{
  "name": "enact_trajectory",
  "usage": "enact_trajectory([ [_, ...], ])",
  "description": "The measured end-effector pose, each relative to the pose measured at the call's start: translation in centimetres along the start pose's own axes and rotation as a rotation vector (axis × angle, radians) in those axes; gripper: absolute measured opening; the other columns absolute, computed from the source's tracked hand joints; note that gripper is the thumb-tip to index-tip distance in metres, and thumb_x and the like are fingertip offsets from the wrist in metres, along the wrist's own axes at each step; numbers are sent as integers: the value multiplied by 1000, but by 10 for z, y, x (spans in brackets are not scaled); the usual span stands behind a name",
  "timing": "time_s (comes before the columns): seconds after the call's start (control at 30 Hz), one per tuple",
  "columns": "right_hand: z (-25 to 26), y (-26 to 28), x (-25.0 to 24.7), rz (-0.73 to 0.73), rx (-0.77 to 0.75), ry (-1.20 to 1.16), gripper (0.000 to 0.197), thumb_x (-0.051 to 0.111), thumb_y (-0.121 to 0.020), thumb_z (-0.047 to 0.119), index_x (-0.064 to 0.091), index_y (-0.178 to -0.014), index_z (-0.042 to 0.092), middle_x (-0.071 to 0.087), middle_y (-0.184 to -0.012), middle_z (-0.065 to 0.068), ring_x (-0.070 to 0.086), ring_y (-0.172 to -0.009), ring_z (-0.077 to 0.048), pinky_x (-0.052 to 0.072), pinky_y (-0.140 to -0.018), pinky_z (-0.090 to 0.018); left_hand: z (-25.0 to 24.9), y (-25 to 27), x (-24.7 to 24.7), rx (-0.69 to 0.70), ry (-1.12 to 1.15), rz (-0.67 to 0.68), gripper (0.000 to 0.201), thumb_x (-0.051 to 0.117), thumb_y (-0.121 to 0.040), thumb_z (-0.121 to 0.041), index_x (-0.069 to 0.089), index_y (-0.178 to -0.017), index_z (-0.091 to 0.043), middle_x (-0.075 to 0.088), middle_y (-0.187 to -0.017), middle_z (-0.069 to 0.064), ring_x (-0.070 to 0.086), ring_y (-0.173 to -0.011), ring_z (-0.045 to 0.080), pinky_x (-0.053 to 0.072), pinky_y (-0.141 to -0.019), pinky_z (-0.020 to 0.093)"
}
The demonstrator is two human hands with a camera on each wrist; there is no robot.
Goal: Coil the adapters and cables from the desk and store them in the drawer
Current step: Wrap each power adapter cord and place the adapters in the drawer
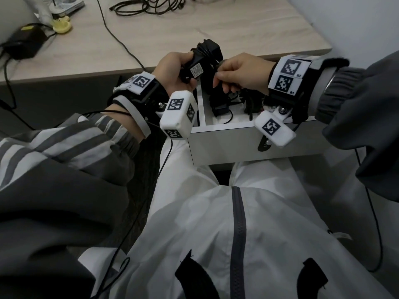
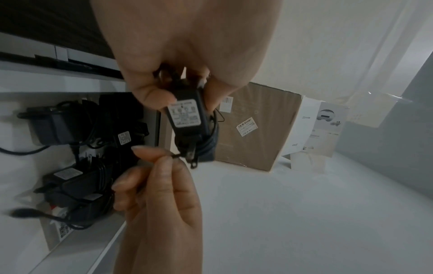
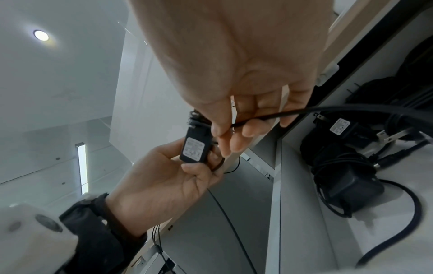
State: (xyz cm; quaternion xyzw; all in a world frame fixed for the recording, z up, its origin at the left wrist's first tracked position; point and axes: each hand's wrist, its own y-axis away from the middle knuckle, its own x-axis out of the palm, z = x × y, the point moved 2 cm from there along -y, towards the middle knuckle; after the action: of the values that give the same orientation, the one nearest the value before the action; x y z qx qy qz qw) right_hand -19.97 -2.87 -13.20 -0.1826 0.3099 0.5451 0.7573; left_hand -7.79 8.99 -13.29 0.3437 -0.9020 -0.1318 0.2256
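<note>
Partly hidden by the left hand (image 1: 172,71) gripping it, the adapter (image 1: 195,69) trails a cable end (image 2: 174,156) pinched by the right hand (image 1: 239,75).

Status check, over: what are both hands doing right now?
Left hand grips adapter. Right hand pinches its cable end. Both above open drawer, adapters already inside. Nothing blocking.

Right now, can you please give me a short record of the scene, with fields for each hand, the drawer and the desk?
left hand: holds the black adapter by its body
right hand: pinches the thin cable end beside the adapter's prongs
drawer: open, several black adapters inside
desk: loose black cable and a power brick remain
</note>
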Motion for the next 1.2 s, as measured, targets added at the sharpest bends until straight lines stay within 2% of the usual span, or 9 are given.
enact_trajectory([
  [0.1, 1, 2, -7, 47, 2, 51, 21, 54, -96, 23, 71, -98, 11, 56, -66, 3, 45, -53, -3, 37, -55, -11, 1, 0, -7, -62, -63, 131, 18, 40, -101, -23, 54, -98, -11, 52, -82, 2, 50, -61, 10, 36, -45, 14],
  [0.3, -3, 5, -23, 81, 66, 247, 20, 71, -82, 34, 68, -62, 34, 52, -48, 16, 45, -49, 2, 32, -52, -10, -4, 9, -13, -64, -502, 474, 21, 44, -98, -20, 55, -115, -13, 59, -92, -1, 54, -74, 8, 42, -51, 16],
  [0.5, 4, -3, -27, 78, 65, 397, 16, 68, -86, 28, 73, -97, 18, 67, -83, -2, 51, -72, -4, 38, -68, -19, -26, 13, 7, 37, -1042, 310, 21, 52, -97, -10, 59, -117, -15, 63, -89, 0, 62, -64, 5, 47, -48, 16],
  [0.6, 12, -6, -41, -2, 53, 353, 18, 62, -91, 28, 73, -103, 22, 70, -101, -4, 54, -86, -13, 43, -80, -28, -23, 5, 7, 64, -1260, 164, 18, 62, -93, -21, 64, -111, -21, 62, -102, 2, 59, -82, 13, 45, -57, 22],
  [0.67, 14, -8, -42, -47, 64, 285, 21, 59, -92, 25, 73, -106, 18, 69, -92, -2, 55, -83, -14, 47, -79, -29, -20, -3, 9, 97, -1173, 35, 14, 62, -93, -24, 63, -107, -19, 59, -101, 3, 54, -85, 17, 44, -58, 23],
  [0.77, 14, -9, -27, -82, 94, 81, 26, 53, -94, 7, 67, -115, 9, 63, -77, 2, 51, -60, -4, 44, -61, -13, -17, -12, 11, 90, -898, -158, 15, 58, -96, -22, 60, -106, -13, 56, -100, 4, 56, -87, 17, 45, -52, 20],
  [0.93, 8, -3, -14, -120, 83, -249, 22, 46, -96, -2, 59, -112, 6, 64, -83, -3, 58, -52, 1, 48, -58, -14, -12, -21, 2, 115, -503, -209, 19, 54, -96, -18, 49, -78, -19, 53, -83, -3, 58, -75, 11, 52, -58, 19],
  [1.03, 0, 2, -9, -95, 149, -336, 14, 52, -97, 11, 58, -85, 10, 66, -75, -7, 64, -54, -3, 52, -54, -16, -11, -21, 4, 38, -225, -160, 16, 51, -99, -19, 53, -88, -8, 55, -85, 6, 54, -75, 19, 49, -54, 23],
  [1.2, -13, 7, -16, -49, 237, -200, 29, 60, -90, 41, 64, -76, 16, 67, -68, 1, 62, -54, -5, 41, -48, -16, -5, -14, 12, 23, -94, 74, 21, 44, -101, -23, 53, -112, -8, 55, -96, 6, 54, -74, 14, 45, -47, 18],
])
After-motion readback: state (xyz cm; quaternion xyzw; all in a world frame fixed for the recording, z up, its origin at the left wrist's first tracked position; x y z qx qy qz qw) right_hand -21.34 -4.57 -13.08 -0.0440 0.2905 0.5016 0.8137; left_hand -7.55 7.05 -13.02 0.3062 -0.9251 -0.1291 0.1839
